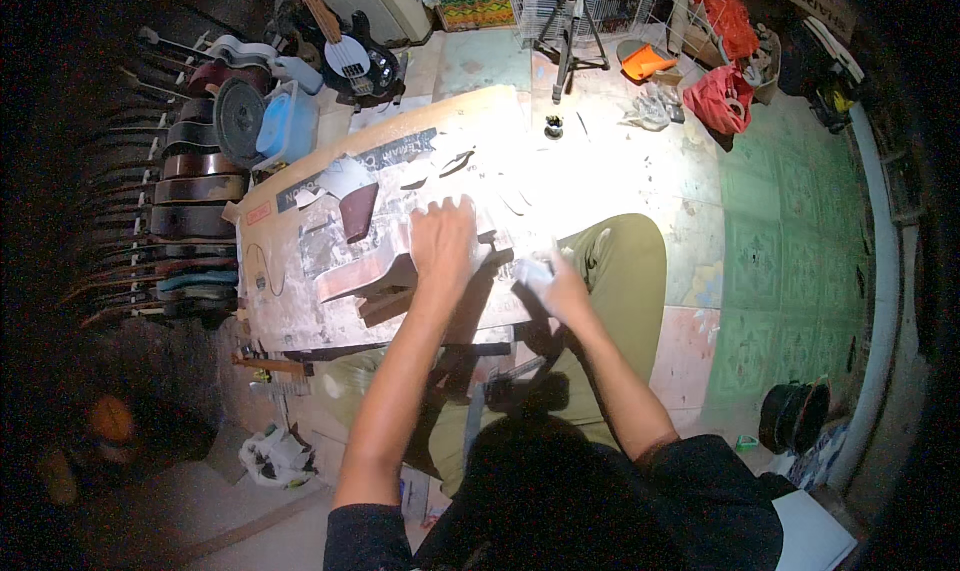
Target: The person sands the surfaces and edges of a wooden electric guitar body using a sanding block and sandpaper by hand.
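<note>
My left hand (pixel 440 236) has its fingers curled over a pale, angled wooden piece (pixel 355 276) lying on a worn board (pixel 265 316) across my lap. My right hand (pixel 555 286), blurred, is closed on a whitish-blue pad (pixel 532 273) just beside the board's right side, near my knee. A dark red trapezoid piece (pixel 357 211) lies on the board beyond the wood, with an irregular white sheet (pixel 345 176) next to it. Small dark strips (pixel 455 163) are scattered toward the board's far side.
Several stacked guitars (pixel 195 191) line the left, with blue tubs (pixel 280 121) beside them. A dark bass (pixel 355 71), a tripod (pixel 562 41), an orange dustpan (pixel 640 63) and red bags (pixel 715 101) are at the back. A black round container (pixel 790 416) stands at right.
</note>
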Demonstrator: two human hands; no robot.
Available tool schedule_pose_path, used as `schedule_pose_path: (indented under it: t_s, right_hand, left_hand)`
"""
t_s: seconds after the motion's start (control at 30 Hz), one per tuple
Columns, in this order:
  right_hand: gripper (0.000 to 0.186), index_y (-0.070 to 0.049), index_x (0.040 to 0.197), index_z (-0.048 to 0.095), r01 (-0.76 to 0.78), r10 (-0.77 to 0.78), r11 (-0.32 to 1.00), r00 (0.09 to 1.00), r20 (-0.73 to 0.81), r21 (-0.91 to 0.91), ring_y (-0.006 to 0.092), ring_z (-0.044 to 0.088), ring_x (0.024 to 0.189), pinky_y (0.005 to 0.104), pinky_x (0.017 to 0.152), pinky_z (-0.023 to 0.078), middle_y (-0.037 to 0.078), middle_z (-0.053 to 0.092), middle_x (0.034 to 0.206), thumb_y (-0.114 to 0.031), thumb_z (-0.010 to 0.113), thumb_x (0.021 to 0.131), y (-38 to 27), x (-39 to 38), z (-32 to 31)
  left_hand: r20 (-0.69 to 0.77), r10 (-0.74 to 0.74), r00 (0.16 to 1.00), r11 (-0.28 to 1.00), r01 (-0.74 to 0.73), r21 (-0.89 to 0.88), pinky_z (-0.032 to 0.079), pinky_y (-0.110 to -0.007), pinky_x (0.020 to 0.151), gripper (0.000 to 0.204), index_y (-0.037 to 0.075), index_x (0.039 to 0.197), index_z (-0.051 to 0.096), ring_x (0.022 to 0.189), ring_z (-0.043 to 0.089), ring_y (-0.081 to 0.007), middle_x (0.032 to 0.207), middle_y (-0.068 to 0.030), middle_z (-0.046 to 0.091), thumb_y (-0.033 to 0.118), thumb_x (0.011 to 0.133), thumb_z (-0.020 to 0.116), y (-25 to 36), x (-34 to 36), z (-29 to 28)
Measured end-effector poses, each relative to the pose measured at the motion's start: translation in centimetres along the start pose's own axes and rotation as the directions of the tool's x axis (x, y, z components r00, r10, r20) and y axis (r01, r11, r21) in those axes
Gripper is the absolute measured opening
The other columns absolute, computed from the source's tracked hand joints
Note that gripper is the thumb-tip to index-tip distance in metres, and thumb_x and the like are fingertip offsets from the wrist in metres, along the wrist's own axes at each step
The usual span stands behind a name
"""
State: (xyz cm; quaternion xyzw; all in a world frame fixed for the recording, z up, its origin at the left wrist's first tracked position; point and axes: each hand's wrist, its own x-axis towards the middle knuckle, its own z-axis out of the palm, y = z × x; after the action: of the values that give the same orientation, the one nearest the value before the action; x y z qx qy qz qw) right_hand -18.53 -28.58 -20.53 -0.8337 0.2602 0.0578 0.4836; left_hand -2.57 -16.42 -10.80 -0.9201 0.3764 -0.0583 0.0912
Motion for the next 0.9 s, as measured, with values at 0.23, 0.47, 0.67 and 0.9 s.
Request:
schedule_pose_path:
  t_s: [0.23, 0.47, 0.67, 0.9]
  right_hand:
    - [0.033, -0.011, 0.125, 0.054, -0.251, 0.15, 0.097, 0.96, 0.235, 0.963, 0.0194, 0.066, 0.079, 0.0334, 0.059, 0.055, 0.009, 0.066, 0.104, -0.02, 0.052, 0.094, 2.1, 3.0, -0.7]
    - [0.038, -0.005, 0.132, 0.051, -0.031, 0.185, 0.314, 0.982, -0.029, 0.949, 0.0124, 0.064, 0.079, 0.0251, 0.057, 0.055, 0.007, 0.065, 0.106, -0.017, 0.054, 0.097, -5.6, 1.7, -1.8]
    - [0.041, -0.003, 0.132, 0.053, 0.055, 0.154, 0.514, 0.976, -0.155, 0.856, 0.0115, 0.064, 0.08, 0.0258, 0.064, 0.056, 0.009, 0.065, 0.11, -0.014, 0.062, 0.094, -7.6, 1.7, 0.2]
    - [0.043, -0.001, 0.13, 0.056, -0.035, 0.063, 0.438, 0.998, 0.008, 0.898, 0.0132, 0.064, 0.09, 0.0255, 0.061, 0.054, 0.009, 0.065, 0.114, -0.024, 0.064, 0.095, -5.0, 5.6, 0.2]
  left_hand:
    - [0.148, 0.008, 0.989, 0.988, 0.015, -0.156, 0.052, -0.048, 0.084, 0.075, 0.011, 0.117, 0.065, 0.096, 0.069, -0.0325, 0.101, -0.0156, 0.071, 0.052, 0.058, 0.086, -3.8, 0.4, -5.5]
    - [0.243, 0.001, 0.97, 0.946, 0.077, -0.314, 0.051, -0.053, 0.08, 0.065, 0.008, 0.105, 0.069, 0.093, 0.069, -0.0334, 0.099, -0.0145, 0.072, 0.054, 0.06, 0.081, -5.7, -1.0, -3.9]
    - [0.194, 0.109, 0.975, 0.983, -0.076, -0.169, 0.054, -0.044, 0.073, 0.034, 0.007, 0.094, 0.066, 0.077, 0.071, -0.0316, 0.08, -0.0127, 0.07, 0.029, 0.07, 0.077, -1.1, -0.4, -3.3]
    - [0.036, 0.147, 0.989, 0.973, -0.138, -0.186, 0.055, -0.04, 0.058, 0.02, 0.004, 0.094, 0.063, 0.069, 0.071, -0.0319, 0.072, -0.0155, 0.068, 0.012, 0.076, 0.067, 0.9, 0.9, -1.1]
